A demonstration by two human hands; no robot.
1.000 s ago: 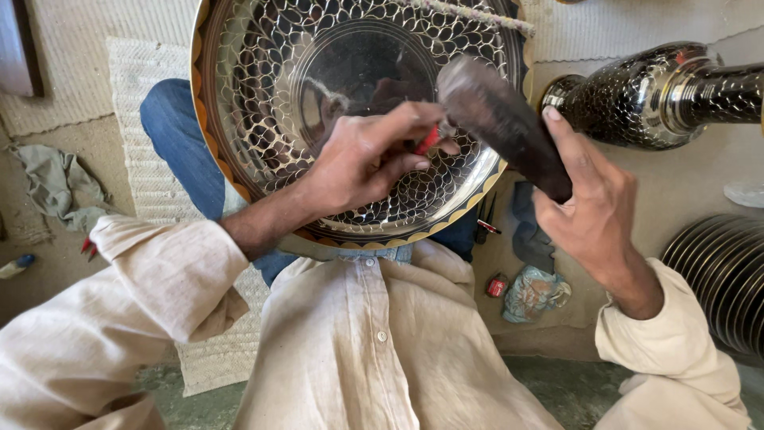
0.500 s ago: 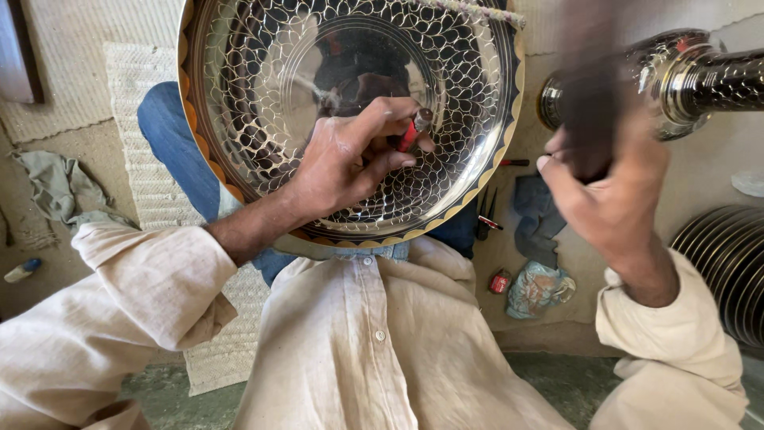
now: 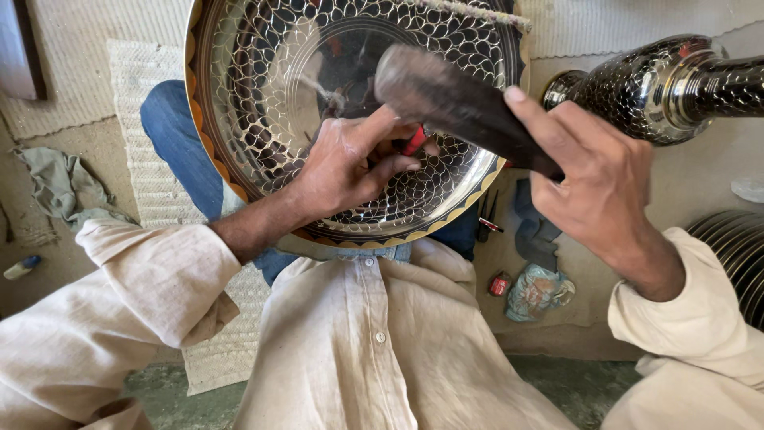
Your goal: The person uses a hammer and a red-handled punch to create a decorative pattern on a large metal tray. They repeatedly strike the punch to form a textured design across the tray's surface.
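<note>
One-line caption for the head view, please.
Left hand pins a red-tipped tool against an engraved metal tray while the right hand holds a dark mallet above it.

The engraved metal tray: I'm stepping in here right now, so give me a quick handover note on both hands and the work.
Left hand: rests on the engraved metal tray, pinching a small red-handled tool against it.
Right hand: grips a dark mallet, head just above the tool.
The tray leans on the person's lap. A scale pattern already covers most of it; how much is left cannot be told. A patterned vase lies at right.

A woven mat (image 3: 151,159), grey rag (image 3: 60,183) and dark engraved vase (image 3: 660,84) lie on the floor (image 3: 700,179).
</note>
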